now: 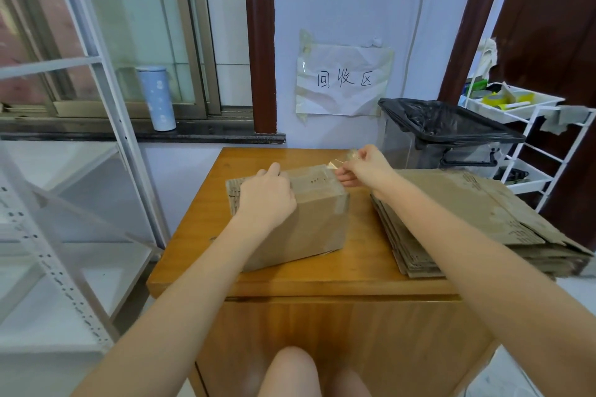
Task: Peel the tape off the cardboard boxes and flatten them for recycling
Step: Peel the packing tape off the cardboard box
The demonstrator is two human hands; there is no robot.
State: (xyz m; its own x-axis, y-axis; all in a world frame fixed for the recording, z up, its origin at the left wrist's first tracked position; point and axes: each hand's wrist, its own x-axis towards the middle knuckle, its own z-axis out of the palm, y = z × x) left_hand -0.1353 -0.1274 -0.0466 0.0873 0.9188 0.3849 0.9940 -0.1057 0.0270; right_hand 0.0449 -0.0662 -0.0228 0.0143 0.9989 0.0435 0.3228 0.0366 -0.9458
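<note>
A brown taped cardboard box (300, 216) is sitting near the middle of the orange wooden table (354, 274). The left hand (266, 198) is pressing down on the box's top left edge, fingers curled together over it. The right hand (364, 166) is hovering at the box's far right corner, thumb and forefinger pinching a strip of clear tape (335, 164). A stack of flattened cardboard (467, 219) is lying along the table's right edge.
</note>
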